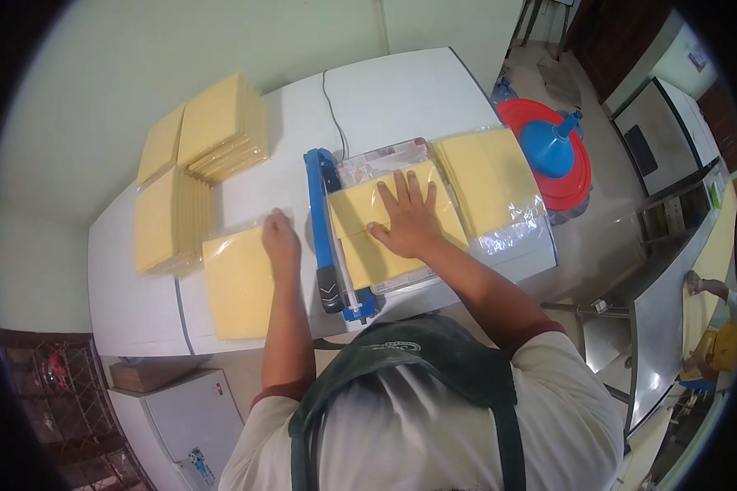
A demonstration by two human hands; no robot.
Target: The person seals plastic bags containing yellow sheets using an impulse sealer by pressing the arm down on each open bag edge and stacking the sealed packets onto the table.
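My right hand (409, 221) lies flat with spread fingers on a yellow pack (360, 217) beside a blue bag sealer (318, 213). The sealer's long lever ends in a black grip (329, 288) towards me. To its left, my left hand (282, 239) is closed at the upper right edge of a plastic-wrapped yellow pack (239, 286); its fingertips are partly hidden. Under my right hand's pack, a printed board or tray (385, 164) shows at the back. Another clear-wrapped yellow pack (491, 180) lies to the right, its loose plastic end towards me.
Stacks of wrapped yellow packs (168, 217) stand at the table's left back. A dark cord (333, 114) crosses the white table (401, 90). Beyond the right edge are a red round lid (577, 184) and a blue funnel (546, 150). Another person's hand (696, 282) shows far right.
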